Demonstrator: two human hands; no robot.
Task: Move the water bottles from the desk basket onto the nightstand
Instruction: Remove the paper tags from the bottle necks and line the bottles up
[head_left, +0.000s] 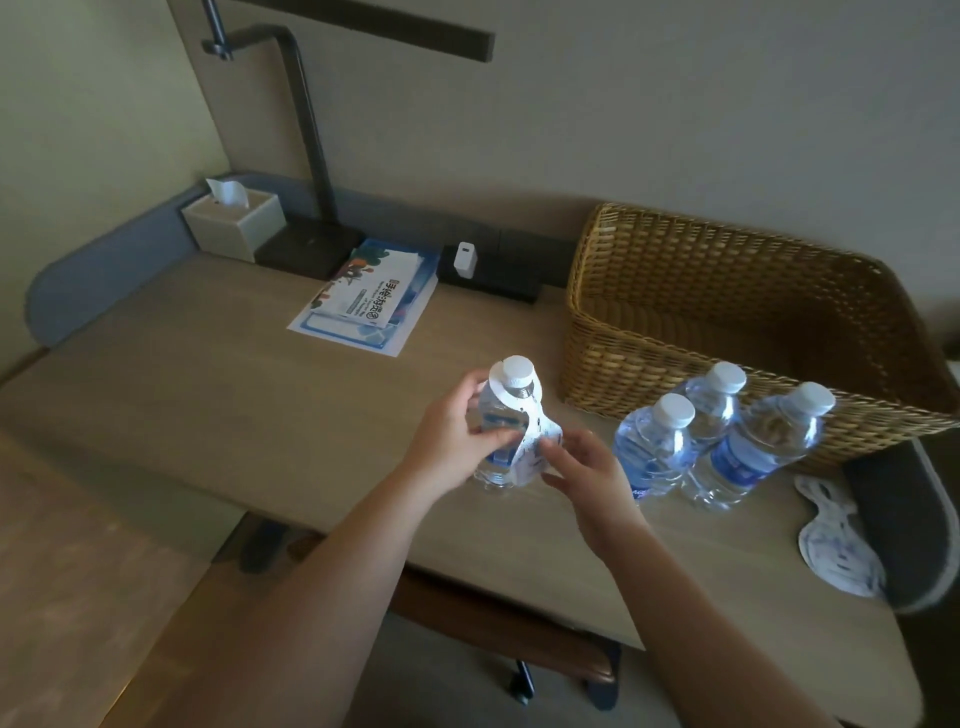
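Observation:
A clear water bottle (506, 400) with a white cap stands on the wooden desk (208, 384), a white paper neck tag (530, 447) hanging down its front. My left hand (452, 436) grips the bottle's body from the left. My right hand (582, 475) pinches the lower end of the tag. Three more capped bottles (654, 447) (714, 400) (763, 441) stand grouped to the right, in front of the wicker basket (649, 358). The basket's visible inside holds nothing.
A loose paper tag (836, 540) lies at the desk's right edge. At the back stand a tissue box (234, 223), a dark lamp base (306, 244), a printed leaflet (363, 301) and a white charger (462, 260). A chair (519, 639) sits under the desk.

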